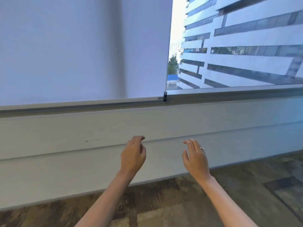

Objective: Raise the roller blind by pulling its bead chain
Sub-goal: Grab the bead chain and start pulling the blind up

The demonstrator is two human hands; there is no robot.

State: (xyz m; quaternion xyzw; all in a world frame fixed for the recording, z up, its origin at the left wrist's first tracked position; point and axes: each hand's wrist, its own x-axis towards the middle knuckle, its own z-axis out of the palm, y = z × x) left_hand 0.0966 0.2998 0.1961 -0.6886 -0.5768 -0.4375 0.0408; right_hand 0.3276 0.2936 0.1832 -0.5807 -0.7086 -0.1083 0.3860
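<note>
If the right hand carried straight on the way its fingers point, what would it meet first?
Probably the pale wall panel below the window sill. The right hand points up and forward at it, empty and open; depth is unclear.

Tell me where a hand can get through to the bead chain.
Open wall panelling lies between both hands and the sill. The left hand and right hand hang apart, holding nothing. Tight only at the bead chain, between blind edge and glass, above its black clip.

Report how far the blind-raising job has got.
Done: nothing visible; the roller blind hangs fully down to the sill. In hand: nothing; the left hand and right hand hover empty below it. Left: grasp the bead chain at the blind's right edge and pull.
</note>
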